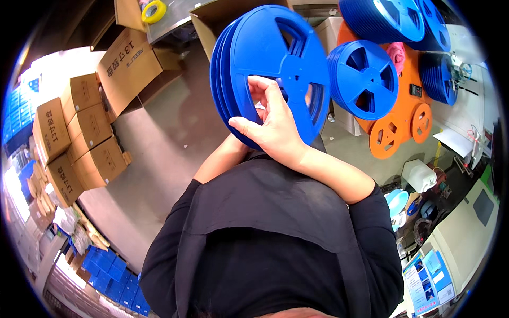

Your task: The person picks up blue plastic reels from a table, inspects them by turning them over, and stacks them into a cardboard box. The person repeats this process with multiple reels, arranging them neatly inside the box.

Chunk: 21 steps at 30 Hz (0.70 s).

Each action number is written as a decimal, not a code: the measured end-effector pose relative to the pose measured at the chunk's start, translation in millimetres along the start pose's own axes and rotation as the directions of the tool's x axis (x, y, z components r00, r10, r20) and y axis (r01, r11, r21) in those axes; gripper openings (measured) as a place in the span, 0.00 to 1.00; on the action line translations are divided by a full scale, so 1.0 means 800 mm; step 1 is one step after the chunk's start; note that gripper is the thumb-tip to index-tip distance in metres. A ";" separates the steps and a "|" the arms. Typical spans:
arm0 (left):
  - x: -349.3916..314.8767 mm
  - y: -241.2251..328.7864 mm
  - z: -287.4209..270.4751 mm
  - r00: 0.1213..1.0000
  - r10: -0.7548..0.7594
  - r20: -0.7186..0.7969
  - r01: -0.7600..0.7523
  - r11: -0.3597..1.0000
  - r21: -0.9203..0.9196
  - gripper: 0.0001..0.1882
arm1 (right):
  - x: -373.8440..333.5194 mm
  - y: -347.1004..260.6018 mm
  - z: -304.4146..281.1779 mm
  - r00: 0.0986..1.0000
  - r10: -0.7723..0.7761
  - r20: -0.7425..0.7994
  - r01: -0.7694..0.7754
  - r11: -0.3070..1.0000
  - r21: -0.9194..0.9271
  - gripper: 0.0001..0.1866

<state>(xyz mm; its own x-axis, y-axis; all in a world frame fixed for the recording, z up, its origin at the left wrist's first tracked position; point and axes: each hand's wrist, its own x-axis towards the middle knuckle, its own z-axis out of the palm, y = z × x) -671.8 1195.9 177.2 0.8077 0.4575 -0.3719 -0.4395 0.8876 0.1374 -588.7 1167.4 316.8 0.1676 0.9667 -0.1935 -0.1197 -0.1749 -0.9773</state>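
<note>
A short stack of blue plastic reels (260,40) is held up in front of my chest, its broad face tilted toward me. My right hand (273,124) grips it, with the fingers hooked into a cut-out window and the thumb reaching toward the rims at the left. My left forearm (220,159) goes up behind the stack. The reels cover most of my left hand, so its fingers cannot be made out clearly. Close by on the right stands another stack of blue reels (371,77).
More blue reel stacks (384,18) and loose orange reels (384,139) are at the orange surface (407,87) on the right. An open carton (130,66) and stacked cartons (87,124) stand left. Yellow tape (154,11) lies on a far-left table.
</note>
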 end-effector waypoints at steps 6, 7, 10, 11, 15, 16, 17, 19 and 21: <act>-0.006 0.002 0.003 1.000 -0.015 0.009 0.015 0.999 -0.039 0.27 | 0.000 -0.013 0.010 0.994 -0.094 0.061 0.104 0.976 -0.192 0.40; -0.008 0.003 0.006 1.000 -0.019 0.008 0.019 0.999 -0.036 0.27 | 0.000 -0.011 0.010 0.990 -0.123 0.067 0.135 0.968 -0.210 0.41; -0.009 0.004 0.006 1.000 -0.008 0.005 0.008 1.000 -0.030 0.28 | -0.002 -0.006 0.009 0.978 -0.186 0.098 0.204 0.950 -0.237 0.43; -0.007 0.005 0.006 1.000 -0.009 0.004 0.009 0.999 -0.031 0.28 | -0.004 -0.005 0.008 0.975 -0.201 0.096 0.219 0.943 -0.252 0.43; -0.006 0.004 0.012 1.000 -0.014 0.010 0.014 1.000 -0.002 0.29 | -0.004 -0.008 0.003 0.959 -0.268 0.091 0.282 0.901 -0.329 0.42; -0.005 0.005 0.013 1.000 -0.016 0.009 0.016 1.000 0.005 0.29 | -0.004 -0.010 0.001 0.954 -0.286 0.090 0.299 0.887 -0.352 0.41; -0.005 0.006 0.015 1.000 -0.019 0.005 0.019 1.000 0.018 0.30 | -0.003 -0.013 -0.004 0.946 -0.309 0.101 0.324 0.865 -0.383 0.40; -0.004 0.005 0.021 1.000 -0.019 0.002 0.019 0.998 0.057 0.30 | -0.004 -0.018 -0.018 0.925 -0.357 0.131 0.377 0.812 -0.445 0.38; -0.001 0.005 0.028 1.000 -0.015 0.000 0.015 0.993 0.115 0.31 | 0.004 -0.022 -0.038 0.887 -0.456 0.070 0.438 0.785 -0.439 0.38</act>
<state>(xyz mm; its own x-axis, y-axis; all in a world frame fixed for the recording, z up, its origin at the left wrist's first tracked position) -665.4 1200.6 198.2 0.8141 0.4443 -0.3740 -0.3797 0.8945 0.2362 -556.0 1167.7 331.0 0.1346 0.9506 0.2798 0.4086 0.2040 -0.8896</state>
